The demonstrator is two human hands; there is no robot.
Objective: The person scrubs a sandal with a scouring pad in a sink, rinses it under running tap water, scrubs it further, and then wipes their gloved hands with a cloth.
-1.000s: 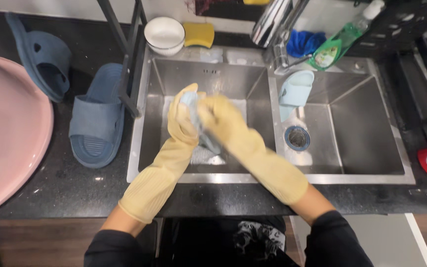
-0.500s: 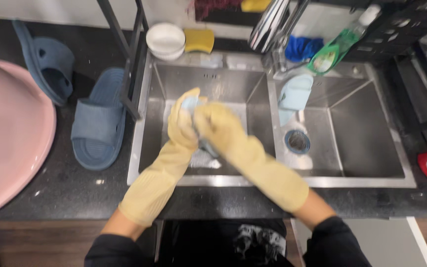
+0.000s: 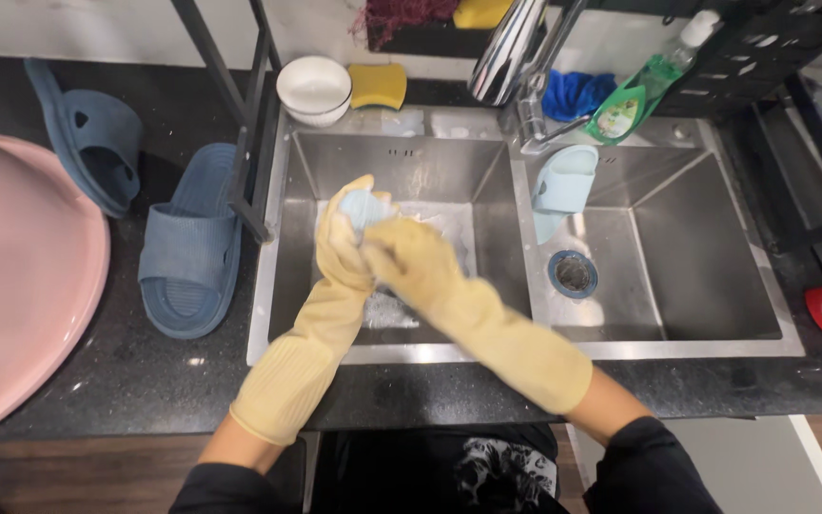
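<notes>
Pale blue slipper [image 3: 363, 205] clasped between gloved left hand [image 3: 342, 238], right hand [image 3: 411, 262], over sink [image 3: 487, 181]

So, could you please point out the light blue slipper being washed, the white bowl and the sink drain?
light blue slipper [image 3: 362, 205], head view, its top edge.
white bowl [image 3: 313, 88], head view, inside.
sink drain [image 3: 574, 273], head view, centre.

You get bright, even overhead light. Glare streaks the steel sink [image 3: 411, 162] walls and the curved faucet [image 3: 511, 48]; the dark bench [image 3: 145, 381] soaks up light along its front edge. Shadows stay soft. Edges bow slightly outward, and focus holds throughout.
</notes>
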